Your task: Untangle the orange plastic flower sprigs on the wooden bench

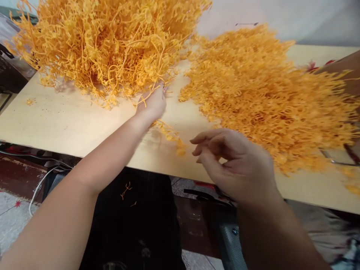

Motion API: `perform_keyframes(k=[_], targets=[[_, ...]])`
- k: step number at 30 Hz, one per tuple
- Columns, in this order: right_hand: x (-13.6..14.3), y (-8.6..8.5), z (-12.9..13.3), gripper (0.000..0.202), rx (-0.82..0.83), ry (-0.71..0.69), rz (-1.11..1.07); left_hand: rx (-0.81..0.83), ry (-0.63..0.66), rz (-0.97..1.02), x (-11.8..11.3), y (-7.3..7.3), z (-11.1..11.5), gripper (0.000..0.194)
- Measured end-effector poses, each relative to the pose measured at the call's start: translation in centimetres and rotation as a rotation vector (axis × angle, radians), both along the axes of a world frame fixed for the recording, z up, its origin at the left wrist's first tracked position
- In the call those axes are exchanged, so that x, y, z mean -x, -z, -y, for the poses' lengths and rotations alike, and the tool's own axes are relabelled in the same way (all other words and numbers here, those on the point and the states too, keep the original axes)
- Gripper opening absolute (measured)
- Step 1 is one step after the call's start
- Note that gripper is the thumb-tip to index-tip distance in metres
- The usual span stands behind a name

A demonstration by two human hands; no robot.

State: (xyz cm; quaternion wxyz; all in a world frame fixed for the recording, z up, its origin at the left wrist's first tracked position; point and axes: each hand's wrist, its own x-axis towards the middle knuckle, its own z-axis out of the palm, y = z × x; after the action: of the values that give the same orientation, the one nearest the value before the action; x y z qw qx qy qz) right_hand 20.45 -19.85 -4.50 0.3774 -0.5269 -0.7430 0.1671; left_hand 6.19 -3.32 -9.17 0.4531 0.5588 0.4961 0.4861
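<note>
A tall tangled heap of orange branching strands (112, 48) covers the table's back left. My left hand (153, 101) reaches to its lower right edge, with a thin strand across its back; its fingers are mostly hidden. A flatter orange pile (258, 90) spreads over the right side. My right hand (233, 161) hovers over the table's front, beside that pile, its fingers curled and slightly apart with nothing seen between them. Between the hands lies a small loose orange sprig (171, 137), blurred, partly behind my left wrist.
The pale table (56, 120) has its front edge just beyond my lap. Dark clothing (135, 225) with a few orange bits on it shows below. A dark object (11, 71) stands at the far left, and a brown object (344, 71) at the right.
</note>
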Motion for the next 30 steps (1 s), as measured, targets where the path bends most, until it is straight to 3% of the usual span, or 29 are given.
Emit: perform_keyframes(k=[4,10,17,21,25,30], targets=[[-0.1,0.9,-0.5,0.009,0.049,0.175,-0.047,-0.039,0.028,-0.074,0.0,0.0,0.0,0.008],[0.4,1.4,-1.0,0.022,0.133,0.016,-0.022,-0.102,0.029,-0.280,0.0,-0.5,0.2,0.012],[2.3,1.2,0.4,0.049,-0.118,-0.036,0.280,-0.060,0.053,-0.166,-0.2,-0.3,0.0,0.011],[3.3,2.2,0.3,0.019,-0.129,-0.004,0.485,-0.043,0.035,-0.137,-0.2,-0.3,0.1,0.010],[3.1,2.7,0.6,0.012,-0.112,0.056,0.452,-0.060,0.035,-0.174,-0.1,-0.4,0.0,0.010],[3.1,2.3,1.9,0.014,-0.120,-0.132,0.370,-0.083,0.094,-0.271,-0.3,0.2,0.0,0.013]])
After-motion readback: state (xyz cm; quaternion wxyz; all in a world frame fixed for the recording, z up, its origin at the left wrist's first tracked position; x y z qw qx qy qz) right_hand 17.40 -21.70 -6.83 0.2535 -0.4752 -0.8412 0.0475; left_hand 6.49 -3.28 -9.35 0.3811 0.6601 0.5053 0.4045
